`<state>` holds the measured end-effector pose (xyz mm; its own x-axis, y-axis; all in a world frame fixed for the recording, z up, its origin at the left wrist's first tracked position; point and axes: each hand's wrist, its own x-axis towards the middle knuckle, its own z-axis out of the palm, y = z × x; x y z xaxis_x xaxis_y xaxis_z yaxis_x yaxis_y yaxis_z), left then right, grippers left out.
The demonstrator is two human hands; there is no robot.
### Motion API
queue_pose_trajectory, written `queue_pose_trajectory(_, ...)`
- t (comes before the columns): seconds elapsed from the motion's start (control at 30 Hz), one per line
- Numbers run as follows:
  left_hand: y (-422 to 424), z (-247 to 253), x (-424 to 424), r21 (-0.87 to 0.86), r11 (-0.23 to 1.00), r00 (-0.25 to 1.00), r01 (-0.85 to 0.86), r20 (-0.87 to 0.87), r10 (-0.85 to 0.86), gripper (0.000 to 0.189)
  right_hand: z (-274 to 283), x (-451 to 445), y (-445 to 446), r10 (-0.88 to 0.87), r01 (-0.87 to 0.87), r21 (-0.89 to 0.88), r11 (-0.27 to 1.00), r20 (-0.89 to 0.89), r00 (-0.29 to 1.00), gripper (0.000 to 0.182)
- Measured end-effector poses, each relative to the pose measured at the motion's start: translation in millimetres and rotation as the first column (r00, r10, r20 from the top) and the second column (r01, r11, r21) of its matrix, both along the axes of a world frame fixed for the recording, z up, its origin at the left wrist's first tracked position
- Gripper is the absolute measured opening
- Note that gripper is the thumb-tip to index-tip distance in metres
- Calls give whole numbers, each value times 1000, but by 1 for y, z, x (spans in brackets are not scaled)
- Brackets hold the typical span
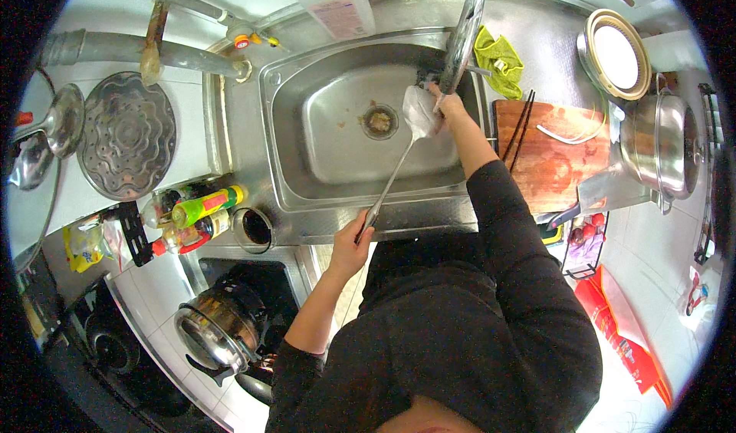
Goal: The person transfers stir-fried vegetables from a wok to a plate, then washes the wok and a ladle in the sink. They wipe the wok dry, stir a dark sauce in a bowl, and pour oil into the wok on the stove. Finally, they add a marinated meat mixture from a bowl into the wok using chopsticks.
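My left hand (347, 250) grips the dark end of a long-handled metal spatula (418, 112), which slants up and to the right over the sink. The spatula's broad blade is wet and whitish. My right hand (451, 106) is at the blade's right edge, under the metal faucet (467, 36); its fingers are partly hidden, so I cannot tell whether they pinch the blade. Below lies the stainless steel sink (322, 162). Bits of food waste sit in its drain strainer (379, 122).
Right of the sink are a green cloth (499, 59), a wooden cutting board (560, 180) with dark chopsticks (518, 128), a cleaver (604, 187) and a steel pot (655, 139). To the left are bottles (207, 206), a glass bowl of dark liquid (253, 228) and a lidded pot (215, 332).
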<state>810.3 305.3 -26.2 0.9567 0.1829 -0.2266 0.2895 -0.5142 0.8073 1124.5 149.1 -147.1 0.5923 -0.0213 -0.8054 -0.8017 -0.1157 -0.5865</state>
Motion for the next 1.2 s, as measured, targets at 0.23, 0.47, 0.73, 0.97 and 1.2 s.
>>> queue_pose_trajectory(0.23, -28, -22, 14, 61, 995, 986, -81, 150, 71, 33, 27, -29, 19, -485, 622, 619, 479, -404, 776, 27)
queue_pose_trajectory(0.47, -36, -5, 44, 37, 988, 978, -148, -145, 152, 33, 40, -51, 49, -505, 571, 739, 358, -361, 784, 31)
queue_pose_trajectory(0.73, -53, -18, 65, 7, 985, 978, -175, -112, 174, 32, 29, -81, 46, -418, 301, 621, 723, 47, 907, 38)
queue_pose_trajectory(0.97, -47, -26, 96, -27, 990, 989, -137, -56, 135, 24, 26, -130, 45, -57, -18, 325, 946, 220, 974, 38)
queue_pose_trajectory(1.2, -29, -82, 81, -270, 863, 875, -428, -362, 320, 26, 27, -130, -11, 729, -714, -211, 668, 379, 570, 39)
